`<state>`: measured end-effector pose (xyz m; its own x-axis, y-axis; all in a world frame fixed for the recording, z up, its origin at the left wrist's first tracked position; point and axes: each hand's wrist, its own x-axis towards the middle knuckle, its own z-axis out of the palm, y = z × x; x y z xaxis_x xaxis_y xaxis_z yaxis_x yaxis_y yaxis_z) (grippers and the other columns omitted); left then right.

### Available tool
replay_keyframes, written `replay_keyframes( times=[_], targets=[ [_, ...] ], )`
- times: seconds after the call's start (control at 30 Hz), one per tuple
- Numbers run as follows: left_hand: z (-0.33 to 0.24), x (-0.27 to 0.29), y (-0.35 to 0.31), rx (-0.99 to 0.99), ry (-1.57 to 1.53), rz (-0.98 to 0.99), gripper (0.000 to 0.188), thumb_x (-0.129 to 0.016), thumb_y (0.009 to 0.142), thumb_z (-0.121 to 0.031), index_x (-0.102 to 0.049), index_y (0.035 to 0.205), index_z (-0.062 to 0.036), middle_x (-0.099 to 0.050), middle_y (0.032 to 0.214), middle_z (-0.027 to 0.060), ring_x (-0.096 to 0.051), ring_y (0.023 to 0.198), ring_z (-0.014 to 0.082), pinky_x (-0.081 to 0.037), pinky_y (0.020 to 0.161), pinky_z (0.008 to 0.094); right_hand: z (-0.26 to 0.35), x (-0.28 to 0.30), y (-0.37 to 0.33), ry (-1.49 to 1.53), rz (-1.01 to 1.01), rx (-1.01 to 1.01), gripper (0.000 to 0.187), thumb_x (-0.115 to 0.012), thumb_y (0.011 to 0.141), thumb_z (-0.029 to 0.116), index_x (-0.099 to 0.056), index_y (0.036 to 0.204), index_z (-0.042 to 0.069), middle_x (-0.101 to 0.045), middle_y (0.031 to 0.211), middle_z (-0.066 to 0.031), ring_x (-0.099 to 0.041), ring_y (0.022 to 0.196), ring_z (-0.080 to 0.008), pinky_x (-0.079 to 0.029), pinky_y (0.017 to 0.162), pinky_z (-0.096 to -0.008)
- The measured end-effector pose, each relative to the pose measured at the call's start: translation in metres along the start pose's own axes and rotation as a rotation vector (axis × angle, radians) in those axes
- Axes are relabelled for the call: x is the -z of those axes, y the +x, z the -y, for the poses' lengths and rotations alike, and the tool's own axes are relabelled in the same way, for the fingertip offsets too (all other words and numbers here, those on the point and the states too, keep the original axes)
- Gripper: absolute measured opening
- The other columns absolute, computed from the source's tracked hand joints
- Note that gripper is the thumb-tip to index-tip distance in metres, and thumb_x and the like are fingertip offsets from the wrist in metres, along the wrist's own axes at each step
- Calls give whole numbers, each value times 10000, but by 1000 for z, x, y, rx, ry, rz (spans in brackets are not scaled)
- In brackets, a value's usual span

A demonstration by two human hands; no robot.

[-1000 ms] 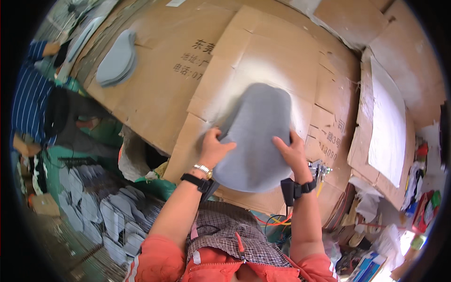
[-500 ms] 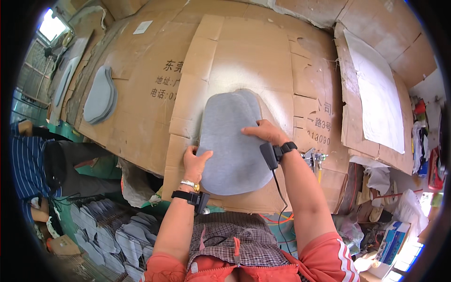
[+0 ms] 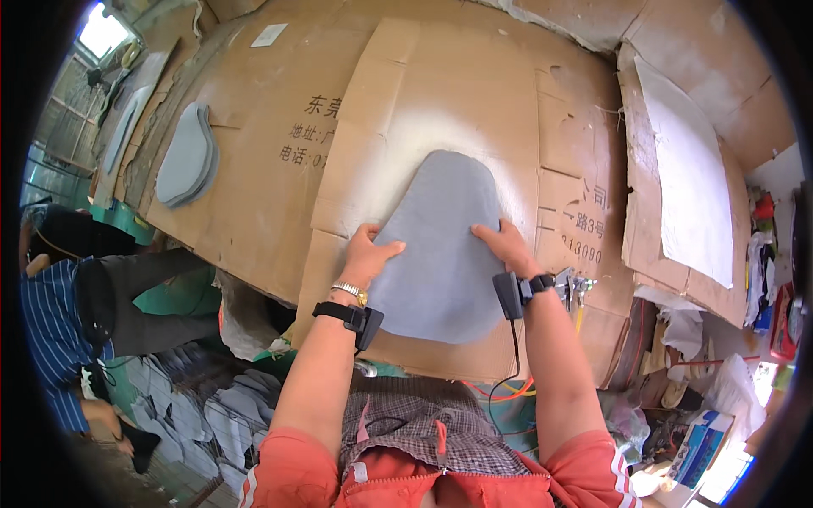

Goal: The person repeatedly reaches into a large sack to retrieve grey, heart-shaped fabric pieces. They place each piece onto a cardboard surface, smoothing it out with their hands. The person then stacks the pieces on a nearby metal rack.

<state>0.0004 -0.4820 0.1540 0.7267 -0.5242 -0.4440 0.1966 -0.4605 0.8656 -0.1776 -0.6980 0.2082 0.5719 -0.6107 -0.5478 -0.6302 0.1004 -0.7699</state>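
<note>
A grey flat pad (image 3: pixel 445 258), rounded and narrower at its far end, lies on the cardboard in front of me. My left hand (image 3: pixel 370 254) grips its left edge, thumb on top and fingers mostly hidden beneath or behind the edge. At the opposite edge my right hand (image 3: pixel 506 244) holds the pad the same way, thumb over the upper face. Whether the pad is one layer or a stack cannot be told.
Cardboard (image 3: pixel 279 212) covers the table, with a pale sprayed patch around the pad. A pile of similar grey pads (image 3: pixel 184 165) lies at left. A spray gun (image 3: pixel 578 286) sits beside my right wrist. White sheet (image 3: pixel 682 169) at right. Another person (image 3: pixel 63 309) works at left.
My right hand has shifted from the pad's upper face to its right edge. My left hand has moved slightly up. The pad's outline now looks narrower, its far end aligned as one shape.
</note>
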Motion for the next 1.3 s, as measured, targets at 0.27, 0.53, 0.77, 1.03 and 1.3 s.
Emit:
replay_keyframes(
  times=[0.27, 0.53, 0.77, 1.03, 1.3],
  targets=[
    [1, 10, -13, 69, -221, 80, 763, -790, 749, -173, -406, 1382, 10, -452, 1377, 229, -493, 1225, 272, -441, 988, 367, -2, 11, -6, 72, 5, 35, 688, -660, 840, 309, -409, 1398, -6, -542, 1288, -208, -534, 1162, -277, -429, 976, -372],
    [0, 16, -25, -20, -355, 55, 666, -694, 813, -42, -381, 1397, 24, -471, 1356, 171, -442, 1268, 244, -396, 1039, 347, -58, 4, -36, 189, -13, 330, 686, -635, 876, 231, -330, 1459, 35, -422, 1436, -187, -383, 1343, -297, -279, 1120, -382],
    [44, 7, -36, -218, -135, -11, 661, -699, 790, -62, -424, 1386, 20, -436, 1434, 154, -411, 1321, 251, -327, 1100, 352, -84, -16, -39, 160, -114, 477, 550, -481, 889, 118, -396, 1424, 21, -411, 1454, -182, -361, 1363, -277, -255, 1129, -356],
    [30, -4, -40, -263, 6, -46, 671, -718, 783, -103, -437, 1385, -2, -432, 1431, 172, -389, 1342, 274, -305, 1118, 371, -65, 7, -15, -50, -75, 570, 622, -408, 748, -31, -452, 1367, 17, -432, 1425, -200, -379, 1346, -329, -270, 1132, -376],
    [-7, 4, -18, -342, 294, 79, 700, -743, 765, -134, -440, 1388, -33, -434, 1427, 177, -387, 1341, 287, -308, 1119, 371, -83, -21, -47, -138, -348, 674, 657, -370, 694, -120, -446, 1340, -24, -448, 1370, -249, -400, 1311, -382, -305, 1122, -416]
  ],
)
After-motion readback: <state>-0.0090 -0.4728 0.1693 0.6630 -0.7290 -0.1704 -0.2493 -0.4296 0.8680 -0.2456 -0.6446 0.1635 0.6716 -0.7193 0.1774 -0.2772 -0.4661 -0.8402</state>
